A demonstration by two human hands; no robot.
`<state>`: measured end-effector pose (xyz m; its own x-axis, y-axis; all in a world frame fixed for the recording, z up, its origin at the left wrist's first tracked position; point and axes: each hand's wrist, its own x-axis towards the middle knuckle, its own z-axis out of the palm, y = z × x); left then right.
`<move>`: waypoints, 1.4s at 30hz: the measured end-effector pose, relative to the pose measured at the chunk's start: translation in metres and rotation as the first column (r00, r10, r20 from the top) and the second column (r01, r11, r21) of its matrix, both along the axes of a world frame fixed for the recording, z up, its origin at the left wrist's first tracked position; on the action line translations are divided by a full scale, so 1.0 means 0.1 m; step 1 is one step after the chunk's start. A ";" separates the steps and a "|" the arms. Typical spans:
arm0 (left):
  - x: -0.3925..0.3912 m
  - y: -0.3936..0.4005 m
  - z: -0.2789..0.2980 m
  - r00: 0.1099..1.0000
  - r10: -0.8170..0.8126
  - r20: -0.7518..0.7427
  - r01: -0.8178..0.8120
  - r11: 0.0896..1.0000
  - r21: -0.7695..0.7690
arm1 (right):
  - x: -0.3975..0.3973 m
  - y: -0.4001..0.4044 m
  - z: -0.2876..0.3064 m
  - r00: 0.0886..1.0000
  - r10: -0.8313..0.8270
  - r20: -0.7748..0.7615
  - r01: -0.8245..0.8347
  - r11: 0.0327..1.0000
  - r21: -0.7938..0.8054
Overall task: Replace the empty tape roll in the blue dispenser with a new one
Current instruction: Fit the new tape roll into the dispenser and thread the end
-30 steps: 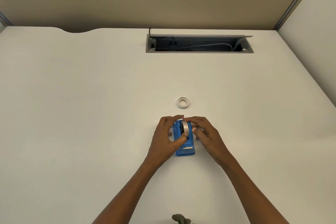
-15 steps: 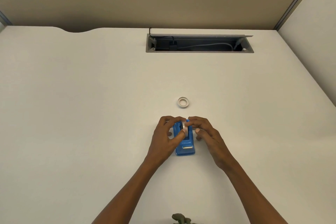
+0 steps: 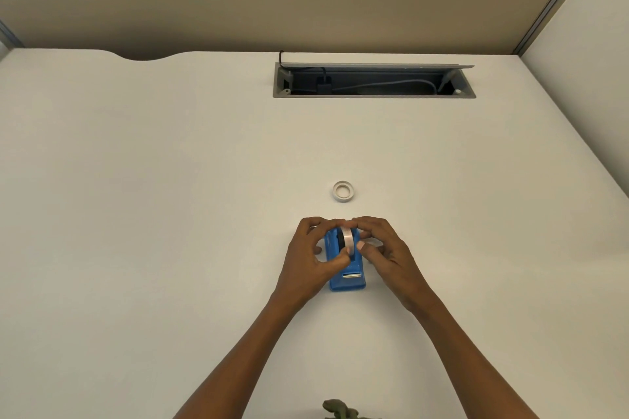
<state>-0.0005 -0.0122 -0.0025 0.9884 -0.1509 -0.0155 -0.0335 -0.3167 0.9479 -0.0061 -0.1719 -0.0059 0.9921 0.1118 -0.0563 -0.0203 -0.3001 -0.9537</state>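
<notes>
The blue dispenser [image 3: 349, 277] rests on the white desk [image 3: 170, 214], its cutter end toward me. A new tape roll [image 3: 348, 239] on a black hub stands upright in the dispenser's well. My left hand [image 3: 311, 258] cups the dispenser's left side, thumb and fingertips pinching the roll. My right hand [image 3: 384, 248] is at the right side, index finger over the roll's top and thumb beside it. The empty white tape core [image 3: 343, 191] lies flat on the desk just beyond the hands.
An open cable tray [image 3: 374, 80] with cords is sunk into the desk at the back. A beige partition wall rises behind. A second white desk surface [image 3: 585, 61] adjoins at the right. A small olive-green object [image 3: 340, 410] pokes in at the bottom edge.
The roll sits lower in the dispenser than a second ago. Both hands stay around it with small finger shifts. The empty core has not moved.
</notes>
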 end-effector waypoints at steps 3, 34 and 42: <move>-0.01 0.01 -0.03 1.000 -0.016 0.003 0.016 1.000 0.015 | 0.01 0.00 0.00 1.000 0.002 0.002 -0.002 1.000 -0.019; -0.02 0.00 -0.04 1.000 -0.026 0.013 0.026 0.999 0.040 | 0.06 -0.01 0.04 0.999 0.045 0.016 -0.045 0.999 -0.028; -0.02 0.00 -0.06 1.000 -0.021 0.000 0.021 0.998 0.056 | 0.12 0.04 0.06 0.999 -0.028 -0.036 0.027 0.999 -0.030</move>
<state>-0.0024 -0.0125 -0.0087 0.9851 -0.1705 -0.0236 -0.0414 -0.3681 0.9288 0.0056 -0.1678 0.0000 0.9920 0.0820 -0.0958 -0.0640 -0.3269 -0.9429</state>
